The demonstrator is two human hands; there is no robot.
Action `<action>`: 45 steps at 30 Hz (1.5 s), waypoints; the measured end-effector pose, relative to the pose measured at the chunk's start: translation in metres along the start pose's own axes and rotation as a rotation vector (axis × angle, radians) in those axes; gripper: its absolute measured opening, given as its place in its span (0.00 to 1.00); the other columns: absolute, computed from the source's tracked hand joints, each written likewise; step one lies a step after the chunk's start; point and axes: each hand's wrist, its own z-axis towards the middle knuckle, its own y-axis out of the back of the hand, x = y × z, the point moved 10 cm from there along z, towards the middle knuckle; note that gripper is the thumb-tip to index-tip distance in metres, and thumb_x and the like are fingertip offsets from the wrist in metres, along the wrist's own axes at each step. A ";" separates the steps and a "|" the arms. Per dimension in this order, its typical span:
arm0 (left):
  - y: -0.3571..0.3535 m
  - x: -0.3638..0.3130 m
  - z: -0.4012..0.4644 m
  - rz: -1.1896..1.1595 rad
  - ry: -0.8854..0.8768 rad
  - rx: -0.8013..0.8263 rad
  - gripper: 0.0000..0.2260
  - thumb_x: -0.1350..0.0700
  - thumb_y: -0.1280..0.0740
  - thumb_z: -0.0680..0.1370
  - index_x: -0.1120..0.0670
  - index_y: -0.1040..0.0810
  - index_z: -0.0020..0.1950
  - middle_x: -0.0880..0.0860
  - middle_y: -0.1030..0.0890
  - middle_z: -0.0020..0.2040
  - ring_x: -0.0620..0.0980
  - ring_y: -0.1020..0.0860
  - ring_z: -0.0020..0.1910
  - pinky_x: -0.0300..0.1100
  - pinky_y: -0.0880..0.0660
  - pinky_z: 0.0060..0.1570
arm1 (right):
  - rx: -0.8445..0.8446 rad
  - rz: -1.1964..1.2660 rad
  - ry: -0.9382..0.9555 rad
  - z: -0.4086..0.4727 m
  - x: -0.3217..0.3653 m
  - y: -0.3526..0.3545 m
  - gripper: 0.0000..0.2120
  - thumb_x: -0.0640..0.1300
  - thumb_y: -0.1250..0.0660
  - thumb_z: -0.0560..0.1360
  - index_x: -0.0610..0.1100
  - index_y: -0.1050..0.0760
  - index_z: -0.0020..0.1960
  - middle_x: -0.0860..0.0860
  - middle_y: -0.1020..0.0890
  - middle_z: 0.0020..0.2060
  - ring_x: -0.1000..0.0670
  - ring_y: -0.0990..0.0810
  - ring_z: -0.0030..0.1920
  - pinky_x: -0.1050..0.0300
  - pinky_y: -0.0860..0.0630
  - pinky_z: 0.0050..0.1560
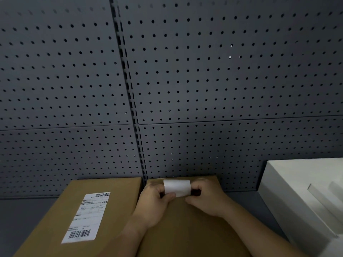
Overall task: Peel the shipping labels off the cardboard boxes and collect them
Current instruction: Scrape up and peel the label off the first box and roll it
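Two brown cardboard boxes lie side by side in front of me. The left box (61, 216) carries a white shipping label (87, 217) with barcodes, stuck flat on its top. Over the far part of the right box (185, 230) both hands hold a curled white label (177, 187), blank side toward me. My left hand (154, 204) pinches its left edge and my right hand (206, 199) grips its right edge. Whether the label's far edge still sticks to the box is hidden.
A dark grey pegboard wall (185, 80) rises right behind the boxes. A white open box (297, 186) stands at the right, beside the right cardboard box. The dark grey shelf surface (24, 219) shows at the left.
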 end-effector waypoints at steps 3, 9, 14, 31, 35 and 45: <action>-0.001 0.004 0.001 0.009 0.017 0.000 0.08 0.50 0.28 0.77 0.43 0.16 0.55 0.43 0.17 0.52 0.39 0.23 0.56 0.39 0.24 0.59 | -0.004 -0.031 0.002 0.007 0.003 0.005 0.06 0.52 0.26 0.73 0.52 0.17 0.47 0.56 0.20 0.45 0.60 0.22 0.45 0.61 0.22 0.50; 0.000 0.004 0.001 -0.014 0.020 -0.003 0.06 0.49 0.28 0.76 0.42 0.16 0.53 0.41 0.18 0.50 0.41 0.25 0.56 0.36 0.25 0.55 | -0.093 -0.087 0.034 0.008 0.007 0.009 0.08 0.51 0.28 0.77 0.47 0.17 0.44 0.54 0.20 0.42 0.61 0.26 0.40 0.70 0.30 0.40; -0.001 0.001 0.001 0.059 -0.019 0.006 0.12 0.51 0.27 0.75 0.41 0.17 0.58 0.37 0.17 0.52 0.40 0.24 0.59 0.38 0.25 0.60 | -0.126 -0.031 0.060 0.004 0.010 0.009 0.09 0.50 0.30 0.78 0.50 0.17 0.56 0.58 0.23 0.45 0.64 0.27 0.42 0.73 0.33 0.41; 0.003 0.000 0.000 -0.013 0.060 -0.008 0.14 0.54 0.26 0.75 0.44 0.17 0.60 0.41 0.19 0.57 0.37 0.22 0.58 0.35 0.26 0.61 | -0.134 -0.075 0.034 0.007 0.002 0.009 0.14 0.51 0.32 0.79 0.40 0.19 0.44 0.48 0.19 0.44 0.58 0.26 0.42 0.66 0.30 0.41; 0.003 -0.002 0.003 -0.021 0.074 -0.017 0.10 0.56 0.30 0.79 0.49 0.16 0.59 0.41 0.15 0.54 0.37 0.19 0.53 0.30 0.24 0.54 | -0.143 -0.058 0.037 0.007 0.004 0.010 0.13 0.51 0.33 0.80 0.42 0.19 0.45 0.50 0.19 0.44 0.56 0.25 0.44 0.69 0.34 0.39; 0.002 -0.003 0.002 -0.036 0.109 0.020 0.10 0.55 0.32 0.80 0.49 0.17 0.61 0.42 0.15 0.53 0.39 0.18 0.53 0.34 0.23 0.55 | -0.116 -0.014 0.023 0.006 0.002 0.009 0.08 0.52 0.30 0.77 0.49 0.17 0.52 0.53 0.19 0.49 0.56 0.23 0.49 0.62 0.25 0.50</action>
